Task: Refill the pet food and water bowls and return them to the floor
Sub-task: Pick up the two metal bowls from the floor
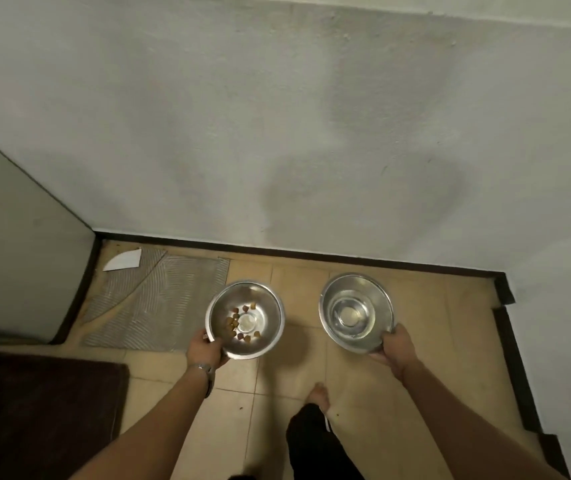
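Observation:
My left hand (205, 351) grips the near rim of a steel food bowl (263, 303) that holds several brown kibble pieces (239, 325) around its bottom. My right hand (395, 348) grips the near right rim of a second steel bowl (343, 292) with clear water (352, 317) in it. Both bowls are held level above the tan tiled floor (298, 282), side by side, a short gap between them, close to the wall.
A white wall (277, 133) with a dark baseboard (312, 254) runs ahead. A bare patch of ribbed tile adhesive (159, 299) and a white scrap (123, 260) lie at left, a dark mat (34, 410) at lower left. My bare foot (318, 396) stands on the tiles below the bowls.

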